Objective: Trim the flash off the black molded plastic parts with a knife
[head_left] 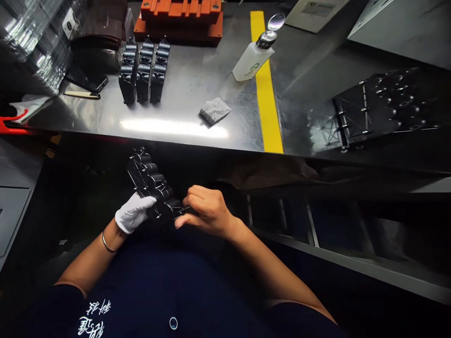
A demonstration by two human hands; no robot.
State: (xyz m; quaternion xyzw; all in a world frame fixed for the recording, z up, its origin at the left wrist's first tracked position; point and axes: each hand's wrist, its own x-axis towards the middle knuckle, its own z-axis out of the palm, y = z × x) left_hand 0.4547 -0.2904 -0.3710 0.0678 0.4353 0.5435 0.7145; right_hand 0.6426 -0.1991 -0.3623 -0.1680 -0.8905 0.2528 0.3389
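In front of my body, below the bench edge, is a black ribbed plastic part (155,180), held at a slant. It has a row of rounded humps and small shiny pins along its side. My left hand (133,213), in a white glove, is closed around its lower side with the thumb on top. My bare right hand (207,211) is at the lower right end of the part, its thumb and fingers pinched. A thin dark sliver shows between those fingertips; whether it is a tool or part of the piece is unclear.
On the metal bench (186,84) stand several similar black parts (143,70), an orange block fixture (179,21), a folded grey cloth (215,111) and a white bottle (253,58) with its cap up. Yellow tape (268,108) crosses the bench. More black parts (384,103) lie right.
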